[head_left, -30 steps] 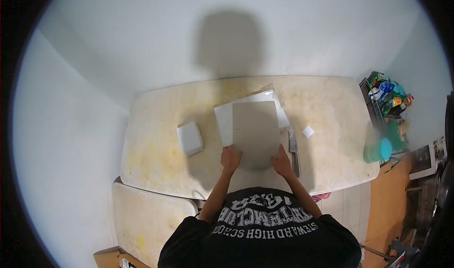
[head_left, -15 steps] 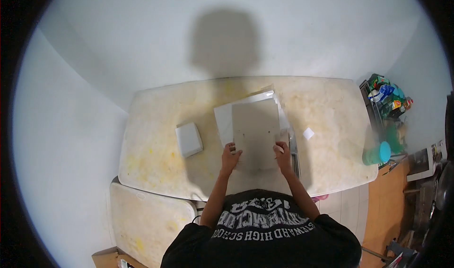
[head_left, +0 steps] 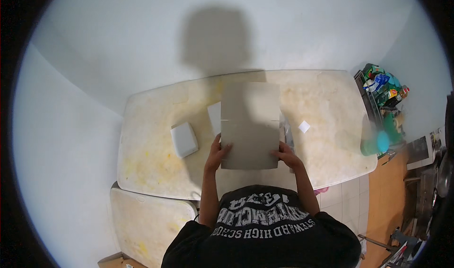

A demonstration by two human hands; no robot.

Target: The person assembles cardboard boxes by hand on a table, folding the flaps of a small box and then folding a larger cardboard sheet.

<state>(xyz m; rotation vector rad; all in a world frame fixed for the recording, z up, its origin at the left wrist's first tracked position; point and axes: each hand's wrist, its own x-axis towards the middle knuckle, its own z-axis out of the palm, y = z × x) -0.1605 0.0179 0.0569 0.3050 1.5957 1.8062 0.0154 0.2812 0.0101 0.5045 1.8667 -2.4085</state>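
Note:
A flat grey cardboard sheet (head_left: 250, 126) is held up over the table between my two hands. My left hand (head_left: 217, 152) grips its lower left edge, thumb on the near face. On the lower right edge, my right hand (head_left: 287, 155) pinches it the same way. Small slits show near both side edges of the sheet. Behind it, white sheets (head_left: 214, 116) stick out at the left, and some clear plastic (head_left: 286, 131) shows at the right. Most of that pile is hidden by the cardboard.
A white box-like block (head_left: 184, 140) lies to the left on the stained table (head_left: 146, 121). At the right are a small white square (head_left: 304, 126), a teal-lidded container (head_left: 376, 143) and a rack of packages (head_left: 385, 90). A second, lower table (head_left: 151, 216) adjoins at the lower left.
The cardboard sheet has come up off the pile toward me and looks larger, now covering most of the pile. Both hands have moved with it, slightly apart. The whole view has shifted a little.

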